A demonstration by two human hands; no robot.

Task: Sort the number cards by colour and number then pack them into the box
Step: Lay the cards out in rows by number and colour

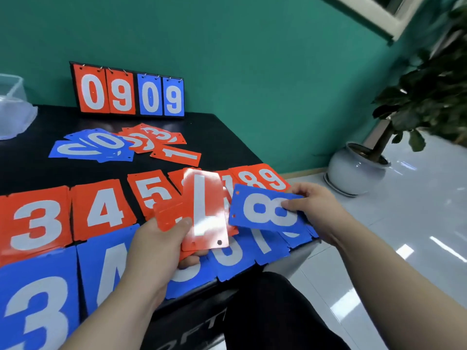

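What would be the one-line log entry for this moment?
left hand: grips red card stack | right hand: pinches blue 8 card | table: red row, blue row laid out | box: far left, untouched

A teal wall [252, 59] runs behind the black table [227, 142], which stands close against it. To the right the floor [417, 223] is pale, glossy tile, streaked with bright reflections. A leafy plant [429, 84] grows from a round white pot [351, 170] set on the floor near the wall. A pale skirting [303, 173] edges the wall's foot. A white window frame [374, 13] shows at the top right.
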